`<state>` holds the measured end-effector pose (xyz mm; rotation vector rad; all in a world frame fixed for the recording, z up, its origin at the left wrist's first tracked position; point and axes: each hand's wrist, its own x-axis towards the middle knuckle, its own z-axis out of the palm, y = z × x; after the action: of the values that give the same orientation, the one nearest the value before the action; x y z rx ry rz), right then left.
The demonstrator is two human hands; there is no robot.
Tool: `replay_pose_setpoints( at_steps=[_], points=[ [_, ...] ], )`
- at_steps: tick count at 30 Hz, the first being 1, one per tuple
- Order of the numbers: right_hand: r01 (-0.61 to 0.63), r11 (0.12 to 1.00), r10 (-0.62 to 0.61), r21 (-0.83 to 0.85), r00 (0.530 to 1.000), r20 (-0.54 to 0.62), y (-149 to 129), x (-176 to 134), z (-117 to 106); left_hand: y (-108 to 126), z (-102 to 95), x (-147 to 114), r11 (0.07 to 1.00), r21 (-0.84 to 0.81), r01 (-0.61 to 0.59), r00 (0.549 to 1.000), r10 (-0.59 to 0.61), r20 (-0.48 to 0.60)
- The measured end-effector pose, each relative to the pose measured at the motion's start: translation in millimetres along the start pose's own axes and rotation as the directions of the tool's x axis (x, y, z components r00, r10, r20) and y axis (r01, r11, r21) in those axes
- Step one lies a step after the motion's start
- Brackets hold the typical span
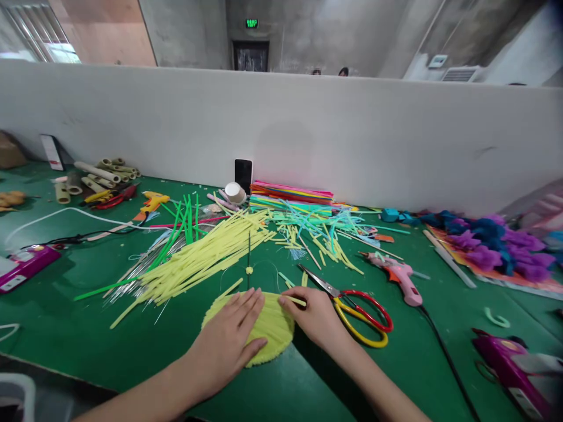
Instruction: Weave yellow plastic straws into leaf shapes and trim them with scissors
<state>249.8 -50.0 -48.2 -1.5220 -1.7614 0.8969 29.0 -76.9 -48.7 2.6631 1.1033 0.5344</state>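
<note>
A round, flat yellow disc of pipe cleaners (pixel 275 328) lies on the green table in front of me. My left hand (pixel 235 328) rests flat on it, fingers stretched out. At the disc's upper right edge, my right hand (pixel 314 310) pinches a short yellow pipe cleaner (pixel 299 301) between thumb and fingers. Just beyond the disc is a dark thin stick with a small yellow bead-like piece (pixel 249 270) and thin wire loops beside it. Scissors (pixel 352 302) with red and yellow handles lie right of my right hand, blades pointing away.
A pile of yellow pipe cleaners (pixel 206 252) spreads ahead on the left. A pink glue gun (pixel 398 274) with a black cord lies at right, a yellow glue gun (pixel 153 201) at far left. Purple power strips (pixel 30 266), bamboo pieces (pixel 103 173) and purple-blue fuzzy pieces (pixel 497 243) flank the table.
</note>
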Motion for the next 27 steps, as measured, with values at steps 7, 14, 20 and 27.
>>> replay_pose_setpoints(
  at_steps=[7,14,20,27],
  points=[
    [-0.016,0.995,0.016,-0.095,1.000,0.000,-3,4,-9,-2,1.1,1,0.998,0.064,0.004,0.996,-0.010,0.090],
    [0.021,0.989,-0.016,-0.146,0.999,0.038,0,3,-11,20,15.7,11,0.978,0.168,0.122,0.987,-0.137,0.082],
    [0.018,0.978,-0.010,-0.210,0.999,0.042,0,4,-18,18,22.3,17,0.977,0.197,0.088,0.989,-0.109,0.098],
    [0.171,0.917,-0.133,-0.360,0.983,0.128,-5,0,-24,17,25.8,17,0.969,0.240,0.053,0.991,-0.081,0.107]
  ],
)
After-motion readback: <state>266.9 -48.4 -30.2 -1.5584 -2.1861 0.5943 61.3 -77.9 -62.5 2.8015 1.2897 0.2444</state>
